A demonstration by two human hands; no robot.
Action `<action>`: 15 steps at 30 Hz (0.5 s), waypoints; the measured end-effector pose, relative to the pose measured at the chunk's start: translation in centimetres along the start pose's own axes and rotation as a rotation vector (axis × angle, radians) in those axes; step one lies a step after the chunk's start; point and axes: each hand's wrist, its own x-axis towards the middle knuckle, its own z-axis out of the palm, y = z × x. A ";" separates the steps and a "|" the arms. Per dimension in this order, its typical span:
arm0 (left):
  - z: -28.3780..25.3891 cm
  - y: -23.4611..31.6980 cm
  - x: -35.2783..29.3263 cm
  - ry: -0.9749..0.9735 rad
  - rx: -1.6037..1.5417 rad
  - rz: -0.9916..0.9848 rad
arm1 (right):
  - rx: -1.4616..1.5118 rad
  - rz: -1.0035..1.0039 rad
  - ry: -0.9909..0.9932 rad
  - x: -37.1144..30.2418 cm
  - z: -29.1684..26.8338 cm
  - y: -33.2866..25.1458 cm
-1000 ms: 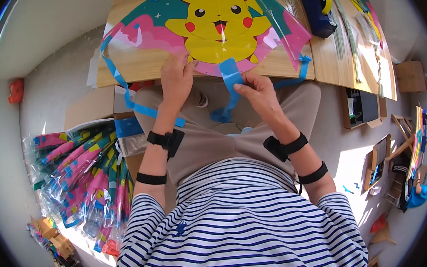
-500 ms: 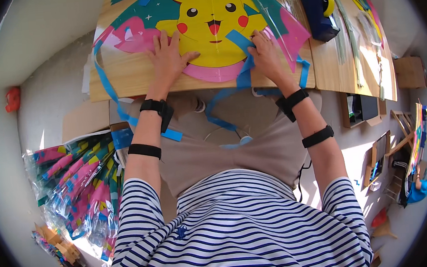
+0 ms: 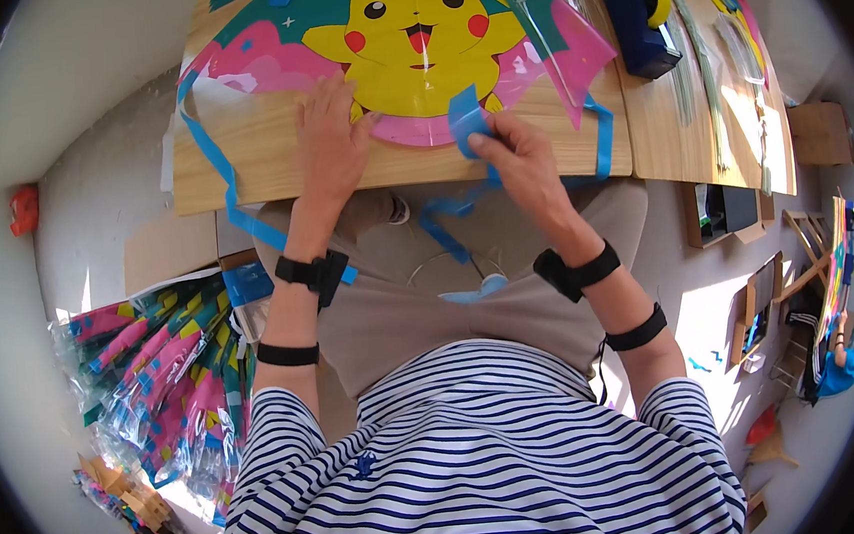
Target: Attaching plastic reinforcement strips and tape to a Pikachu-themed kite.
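A thin printed kite (image 3: 421, 57) with a yellow cartoon animal on pink and teal lies on the wooden table, its rounded pink lower edge towards me. My left hand (image 3: 333, 134) rests flat with fingers spread, the fingertips at the kite's lower left edge. Near the table's front edge my right hand (image 3: 520, 154) pinches a blue ribbon (image 3: 468, 118) between thumb and fingers. The ribbon's short end stands up over the pink edge, and a length of it hangs below the table. Another blue streamer (image 3: 207, 149) runs from the kite's left corner over the table edge.
A dark blue tape dispenser (image 3: 636, 20) with yellow tape stands right of the kite, beside thin rods (image 3: 697, 65). Plastic-wrapped kites (image 3: 165, 378) lie in a heap at lower left near a cardboard box (image 3: 173, 255). A person in blue (image 3: 842, 372) is at far right.
My right hand has drawn back towards me with the ribbon, lifting its end off the yellow figure. My left hand has slid slightly towards me, down to the kite's edge.
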 end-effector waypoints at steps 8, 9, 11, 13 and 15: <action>-2.2 7.0 -7.9 -0.103 -0.136 0.078 | 0.450 0.388 0.041 -3.9 8.1 5.2; -1.9 7.2 -8.1 -0.118 -0.127 0.090 | 0.470 0.416 0.067 -3.7 8.6 5.5; -1.4 7.3 -7.9 -0.153 -0.061 0.130 | 0.456 0.385 0.133 -3.3 9.6 6.4; -0.8 7.2 -7.7 -0.178 -0.021 0.159 | 0.479 0.404 0.178 -3.3 10.1 7.0; -0.3 6.9 -7.9 -0.194 0.000 0.177 | 0.548 0.473 0.199 -3.5 10.4 5.8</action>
